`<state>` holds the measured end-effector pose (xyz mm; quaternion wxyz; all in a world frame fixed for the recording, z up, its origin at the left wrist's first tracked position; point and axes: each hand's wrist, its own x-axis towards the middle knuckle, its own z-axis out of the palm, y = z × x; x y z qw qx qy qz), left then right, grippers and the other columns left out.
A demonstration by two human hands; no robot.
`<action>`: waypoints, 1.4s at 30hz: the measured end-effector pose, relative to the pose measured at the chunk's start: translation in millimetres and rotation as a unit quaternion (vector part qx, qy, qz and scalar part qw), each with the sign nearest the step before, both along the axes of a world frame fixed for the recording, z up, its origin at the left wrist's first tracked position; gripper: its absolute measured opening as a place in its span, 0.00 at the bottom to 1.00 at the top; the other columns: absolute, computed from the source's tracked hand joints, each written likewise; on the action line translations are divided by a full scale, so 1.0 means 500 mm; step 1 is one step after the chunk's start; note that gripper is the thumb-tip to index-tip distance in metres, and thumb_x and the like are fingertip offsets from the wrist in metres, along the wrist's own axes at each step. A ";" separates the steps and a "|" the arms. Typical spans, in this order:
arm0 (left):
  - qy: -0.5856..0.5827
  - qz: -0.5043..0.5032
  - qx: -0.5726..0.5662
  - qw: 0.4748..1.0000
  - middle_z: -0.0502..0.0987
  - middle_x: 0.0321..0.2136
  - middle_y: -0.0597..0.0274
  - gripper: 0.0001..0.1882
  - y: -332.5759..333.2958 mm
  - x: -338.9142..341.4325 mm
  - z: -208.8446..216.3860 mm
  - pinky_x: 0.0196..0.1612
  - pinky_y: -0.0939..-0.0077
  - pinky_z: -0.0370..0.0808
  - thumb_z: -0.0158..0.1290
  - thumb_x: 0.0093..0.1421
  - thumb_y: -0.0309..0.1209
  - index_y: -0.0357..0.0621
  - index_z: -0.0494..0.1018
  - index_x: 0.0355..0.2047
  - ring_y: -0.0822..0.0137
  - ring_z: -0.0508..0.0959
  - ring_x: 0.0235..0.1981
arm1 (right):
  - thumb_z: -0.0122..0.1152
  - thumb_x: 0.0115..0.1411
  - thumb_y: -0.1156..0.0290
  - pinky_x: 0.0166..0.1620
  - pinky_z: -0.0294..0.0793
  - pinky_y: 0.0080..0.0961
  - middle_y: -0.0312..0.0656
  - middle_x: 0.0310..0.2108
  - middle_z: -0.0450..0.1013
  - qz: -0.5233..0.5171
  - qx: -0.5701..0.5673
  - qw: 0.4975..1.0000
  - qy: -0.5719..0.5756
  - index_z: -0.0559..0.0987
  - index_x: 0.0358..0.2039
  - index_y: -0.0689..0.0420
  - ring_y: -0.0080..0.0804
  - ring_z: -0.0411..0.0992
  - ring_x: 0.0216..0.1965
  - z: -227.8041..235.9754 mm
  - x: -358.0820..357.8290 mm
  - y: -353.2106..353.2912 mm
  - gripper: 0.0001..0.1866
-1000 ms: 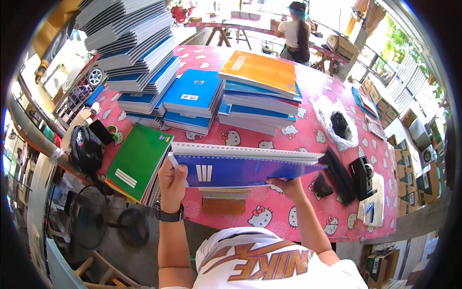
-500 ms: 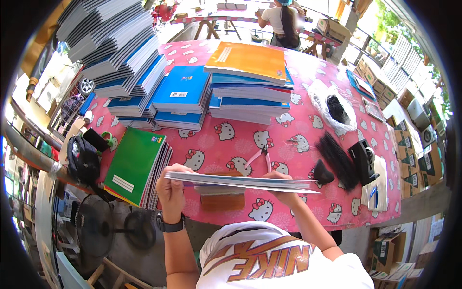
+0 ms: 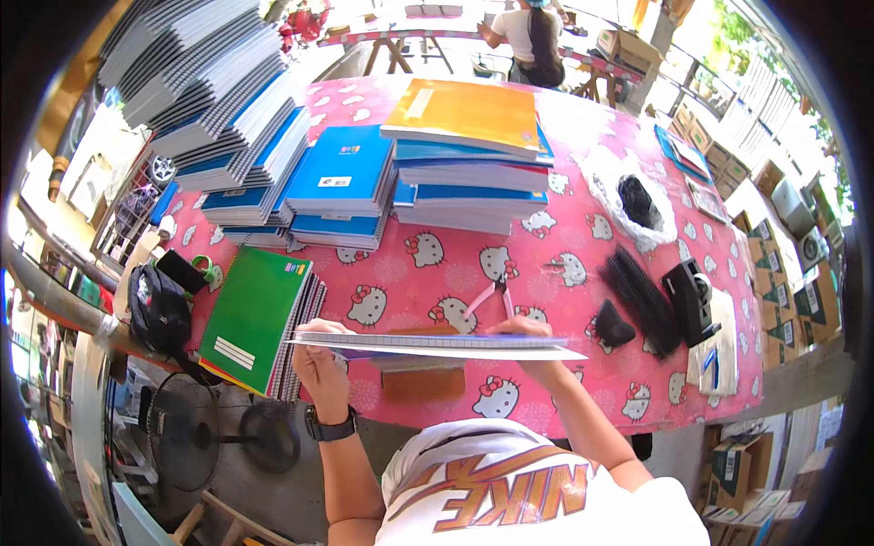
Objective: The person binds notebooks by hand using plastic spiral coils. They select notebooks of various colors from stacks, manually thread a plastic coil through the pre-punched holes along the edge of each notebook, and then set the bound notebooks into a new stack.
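Note:
Held edge-on above the near part of the table is a thin notebook [image 3: 437, 343], with its page edges facing up and a white sheet or cover along the near side. My left hand [image 3: 320, 369] is closed on its left end, a dark watch on the wrist. Toward the other end, my right hand [image 3: 537, 364] grips it, its fingers partly hidden behind. Beneath lies a brown wooden block [image 3: 423, 384], partly covered by the notebook. Pink-handled pliers [image 3: 501, 289] rest just beyond. Left of my left hand is a stack of spiral notebooks with a green cover [image 3: 255, 309] on top.
Blue notebooks [image 3: 341, 173] and a stack topped by an orange notebook [image 3: 464, 114] stand at the back, beside a tall leaning pile [image 3: 209, 82]. Black binding coils [image 3: 640, 300], a tape dispenser [image 3: 689, 300] and a plastic bag [image 3: 628, 205] lie right. Another person [image 3: 537, 45] sits far off.
The notebook has shifted slightly left and tilted, showing more of its gridded or ruled page edge. Both hands keep their hold and move with it.

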<state>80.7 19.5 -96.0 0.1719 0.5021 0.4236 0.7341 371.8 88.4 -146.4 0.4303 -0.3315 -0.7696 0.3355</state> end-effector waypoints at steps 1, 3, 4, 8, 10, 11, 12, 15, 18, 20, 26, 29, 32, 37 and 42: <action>-0.001 -0.005 -0.004 1.000 0.71 0.22 0.65 0.25 0.002 0.000 -0.003 0.26 0.81 0.66 0.39 0.65 0.50 0.36 0.69 0.31 0.76 0.69 0.22 | 0.62 0.47 0.80 0.35 0.74 0.27 0.41 0.28 0.77 -0.004 -0.003 1.000 -0.002 0.79 0.31 0.58 0.34 0.76 0.30 -0.014 -0.005 0.008 0.09; 0.028 0.046 -0.055 0.997 0.70 0.22 0.66 0.27 0.007 0.000 0.001 0.24 0.84 0.63 0.39 0.64 0.52 0.36 0.69 0.31 0.79 0.67 0.21 | 0.61 0.50 0.79 0.35 0.74 0.26 0.42 0.29 0.77 -0.010 -0.042 0.999 0.014 0.79 0.32 0.58 0.34 0.76 0.32 -0.031 -0.003 0.003 0.08; 0.022 0.059 -0.023 0.998 0.69 0.21 0.68 0.28 0.018 0.017 0.015 0.22 0.84 0.58 0.39 0.64 0.53 0.37 0.69 0.30 0.81 0.64 0.20 | 0.61 0.50 0.79 0.35 0.74 0.26 0.42 0.29 0.77 -0.009 -0.043 0.999 0.014 0.79 0.32 0.58 0.34 0.76 0.32 -0.039 -0.006 0.002 0.08; 0.092 0.115 -0.212 0.966 0.72 0.27 0.63 0.28 -0.004 -0.039 -0.051 0.30 0.81 0.66 0.39 0.64 0.54 0.37 0.69 0.34 0.75 0.70 0.27 | 0.62 0.49 0.78 0.38 0.73 0.28 0.42 0.31 0.76 -0.005 -0.159 0.987 -0.017 0.79 0.35 0.59 0.35 0.75 0.34 -0.060 -0.019 -0.011 0.10; 0.057 0.108 -0.151 0.981 0.71 0.31 0.61 0.29 -0.015 -0.028 -0.065 0.38 0.77 0.67 0.39 0.64 0.55 0.36 0.67 0.39 0.71 0.70 0.33 | 0.67 0.46 0.76 0.44 0.71 0.31 0.46 0.38 0.75 0.022 -0.154 0.979 -0.134 0.74 0.47 0.56 0.36 0.72 0.42 -0.056 -0.008 -0.015 0.24; 0.022 0.097 -0.088 0.991 0.71 0.36 0.58 0.31 -0.012 -0.015 -0.065 0.45 0.74 0.67 0.38 0.63 0.56 0.34 0.66 0.44 0.67 0.71 0.38 | 0.67 0.46 0.76 0.44 0.71 0.31 0.46 0.38 0.75 0.017 -0.150 0.980 -0.131 0.74 0.47 0.56 0.36 0.72 0.42 -0.044 -0.013 -0.022 0.24; -0.084 0.060 -0.046 0.994 0.69 0.40 0.57 0.35 -0.014 0.002 -0.082 0.54 0.70 0.61 0.37 0.63 0.56 0.35 0.59 0.53 0.64 0.68 0.46 | 0.67 0.45 0.76 0.47 0.69 0.32 0.49 0.43 0.72 -0.001 -0.131 0.991 -0.005 0.67 0.53 0.56 0.40 0.70 0.45 -0.029 -0.024 -0.035 0.32; -0.004 0.025 -0.038 0.999 0.69 0.39 0.58 0.34 0.013 0.008 -0.122 0.53 0.69 0.61 0.37 0.63 0.56 0.36 0.58 0.54 0.65 0.68 0.44 | 0.68 0.43 0.76 0.56 0.63 0.33 0.56 0.53 0.62 0.021 -0.075 0.996 0.035 0.47 0.63 0.56 0.52 0.65 0.52 -0.047 -0.033 -0.059 0.51; -0.087 0.006 -0.046 0.995 0.68 0.36 0.60 0.29 0.046 -0.014 -0.116 0.50 0.69 0.62 0.39 0.64 0.53 0.38 0.62 0.50 0.67 0.68 0.41 | 0.64 0.46 0.74 0.57 0.62 0.37 0.56 0.51 0.65 0.009 -0.033 0.989 -0.144 0.56 0.60 0.59 0.50 0.64 0.54 -0.059 -0.022 -0.077 0.41; -0.093 0.065 -0.054 0.992 0.66 0.31 0.63 0.18 0.054 -0.021 -0.084 0.46 0.72 0.63 0.43 0.64 0.44 0.41 0.65 0.43 0.70 0.67 0.38 | 0.61 0.48 0.74 0.54 0.65 0.37 0.54 0.48 0.68 0.032 -0.009 0.986 -0.165 0.63 0.55 0.59 0.48 0.66 0.51 -0.053 0.018 -0.045 0.32; -0.163 0.008 -0.066 0.984 0.65 0.27 0.64 0.06 0.083 -0.006 -0.066 0.43 0.73 0.63 0.44 0.60 0.32 0.43 0.64 0.31 0.71 0.67 0.32 | 0.59 0.50 0.69 0.42 0.73 0.36 0.45 0.27 0.75 -0.454 0.055 0.852 -0.254 0.80 0.27 0.56 0.42 0.73 0.34 -0.088 0.374 0.147 0.06; -0.186 0.021 -0.061 0.980 0.68 0.28 0.62 0.07 0.074 -0.021 -0.050 0.43 0.73 0.63 0.42 0.59 0.30 0.40 0.67 0.31 0.70 0.68 0.33 | 0.69 0.42 0.71 0.44 0.71 0.35 0.44 0.33 0.74 -0.465 -0.060 0.798 -0.378 0.78 0.29 0.58 0.42 0.72 0.38 -0.124 0.423 0.172 0.11; -0.017 0.119 -0.143 0.982 0.69 0.48 0.51 0.18 0.062 -0.040 -0.073 0.56 0.65 0.58 0.43 0.62 0.34 0.34 0.66 0.48 0.59 0.67 0.50 | 0.64 0.47 0.69 0.44 0.71 0.36 0.45 0.32 0.74 -0.405 -0.066 0.810 -0.419 0.79 0.28 0.57 0.42 0.72 0.39 -0.134 0.424 0.183 0.08; 0.285 0.249 -0.019 0.925 0.61 0.56 0.50 0.21 -0.016 0.176 0.014 0.60 0.41 0.30 0.46 0.62 0.38 0.41 0.65 0.53 0.55 0.55 0.61 | 0.55 0.54 0.72 0.44 0.70 0.36 0.47 0.33 0.72 -0.434 0.059 0.807 -0.397 0.76 0.32 0.59 0.44 0.70 0.40 -0.084 0.427 0.175 0.07; 0.537 0.079 -0.087 0.835 0.71 0.38 0.69 0.20 0.009 0.239 -0.013 0.57 0.33 0.21 0.55 0.53 0.46 0.54 0.72 0.44 0.65 0.67 0.51 | 0.52 0.54 0.78 0.44 0.68 0.36 0.50 0.36 0.69 -0.400 0.075 0.864 -0.295 0.70 0.43 0.61 0.47 0.69 0.40 0.064 0.363 0.133 0.14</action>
